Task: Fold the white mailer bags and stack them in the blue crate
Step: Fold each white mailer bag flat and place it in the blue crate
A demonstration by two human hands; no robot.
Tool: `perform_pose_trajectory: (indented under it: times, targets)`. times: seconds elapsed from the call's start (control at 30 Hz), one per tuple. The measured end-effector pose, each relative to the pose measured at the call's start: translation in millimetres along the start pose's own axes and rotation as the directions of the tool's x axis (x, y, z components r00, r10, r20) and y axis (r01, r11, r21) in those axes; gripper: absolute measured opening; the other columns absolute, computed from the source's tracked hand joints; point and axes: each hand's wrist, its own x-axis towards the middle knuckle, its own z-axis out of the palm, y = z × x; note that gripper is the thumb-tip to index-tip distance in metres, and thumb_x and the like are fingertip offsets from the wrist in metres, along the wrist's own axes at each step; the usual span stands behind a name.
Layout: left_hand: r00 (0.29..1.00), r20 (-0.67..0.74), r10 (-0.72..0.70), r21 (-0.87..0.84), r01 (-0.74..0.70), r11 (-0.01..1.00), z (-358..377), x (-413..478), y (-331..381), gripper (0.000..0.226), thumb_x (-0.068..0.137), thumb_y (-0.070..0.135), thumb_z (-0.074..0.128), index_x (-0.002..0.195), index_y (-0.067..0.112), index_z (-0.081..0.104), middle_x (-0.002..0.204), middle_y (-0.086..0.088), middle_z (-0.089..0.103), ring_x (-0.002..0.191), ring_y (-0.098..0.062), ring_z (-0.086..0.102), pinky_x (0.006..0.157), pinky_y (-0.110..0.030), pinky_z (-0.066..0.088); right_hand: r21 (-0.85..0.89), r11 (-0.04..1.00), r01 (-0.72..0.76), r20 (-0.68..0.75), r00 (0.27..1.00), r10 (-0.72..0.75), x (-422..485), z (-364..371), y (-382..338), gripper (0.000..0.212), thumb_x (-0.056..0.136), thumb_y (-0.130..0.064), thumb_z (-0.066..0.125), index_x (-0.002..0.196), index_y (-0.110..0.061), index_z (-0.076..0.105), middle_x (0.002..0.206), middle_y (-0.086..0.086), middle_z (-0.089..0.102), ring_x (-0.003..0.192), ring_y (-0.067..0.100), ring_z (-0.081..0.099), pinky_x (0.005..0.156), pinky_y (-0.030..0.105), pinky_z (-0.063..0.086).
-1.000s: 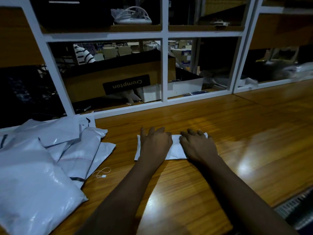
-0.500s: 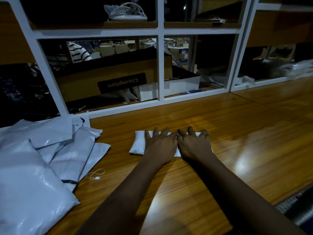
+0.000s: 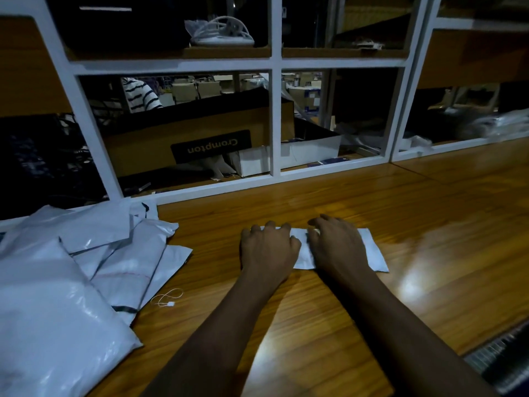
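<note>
Shifted since half a second ago: both hands, now further left along the folded bag, so its right end shows past the right hand where its left end showed before.

1. Table: wooden, under both forearms.
2. Pile of unfolded bags: left of the left hand, well apart from it. A loop of white string lies between.
3. Left hand: fingers curled over the folded bag's far edge, grasping it. Right hand: same grasp, just beside the left, thumb on top.
4. Folded bag: flat on the table beneath both hands (blue crate not in view).
5. Handling note: judged mid-fold. Draw the far edge evenly toward the body, both ends together, then press the crease flat so the slick plastic does not spring open.
6. Cardboard box: beyond the fingertips, behind the white shelf frame. Its black label reads "Crompton", upside down. No other writing is legible.
</note>
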Motion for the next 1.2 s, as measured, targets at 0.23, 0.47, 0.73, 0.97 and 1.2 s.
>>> perform_pose_trajectory:
  times: [0.23,0.47,0.73,0.97,1.2]
  targets:
    - [0.993,0.056,0.100,-0.036,-0.098,0.994,20,3,-8,0.055,0.099,0.041,0.018,0.146,0.030,0.043,0.149,-0.008,0.046,0.136,-0.039,0.039,0.104,-0.061,0.030,-0.239,0.957,0.164,0.165,0.978,-0.126,-7,-1,-15,0.053,0.092,-0.033,0.025,0.129,-0.017,0.060,0.137,0.008,0.059,0.119,0.040,0.056,0.090,0.054,0.045]
    - [0.968,0.225,0.107,-0.061,-0.096,0.994,24,10,-13,0.050,0.105,0.042,0.023,0.155,0.035,0.019,0.165,-0.005,0.009,0.148,-0.042,0.013,0.116,-0.063,0.013,-0.232,0.959,0.160,0.260,0.961,-0.097,-10,-6,-18,0.048,0.106,-0.035,0.023,0.150,-0.023,0.037,0.163,0.007,0.025,0.146,0.042,0.026,0.109,0.067,0.027]
    - [0.975,0.216,0.051,-0.086,-0.033,0.996,20,14,-11,0.046,0.105,0.045,0.019,0.151,0.044,0.025,0.164,-0.002,0.017,0.148,-0.040,0.016,0.116,-0.063,0.011,-0.127,0.990,0.060,0.096,0.994,-0.048,-7,-4,-22,0.038,0.099,-0.033,0.031,0.098,-0.017,0.065,0.098,0.005,0.069,0.091,0.037,0.065,0.081,0.052,0.049]
    - [0.999,-0.003,0.052,0.013,-0.052,0.999,7,4,-4,0.041,0.101,0.033,0.038,0.141,0.035,0.049,0.156,-0.004,0.035,0.149,-0.040,0.012,0.114,-0.065,0.004,-0.193,0.980,-0.044,0.087,0.994,0.062,-14,-5,1,0.039,0.094,-0.029,0.029,0.093,-0.014,0.065,0.095,0.009,0.067,0.084,0.038,0.061,0.076,0.044,0.045]
    - [0.987,0.048,0.152,-0.072,-0.148,0.986,20,6,2,0.043,0.104,0.033,0.031,0.146,0.029,0.039,0.153,0.004,0.039,0.144,-0.028,0.028,0.114,-0.055,0.021,-0.262,0.960,0.099,0.179,0.983,-0.053,-13,-3,-10,0.070,0.090,-0.037,0.003,0.135,-0.019,0.054,0.146,0.010,0.050,0.132,0.044,0.044,0.101,0.062,0.033]
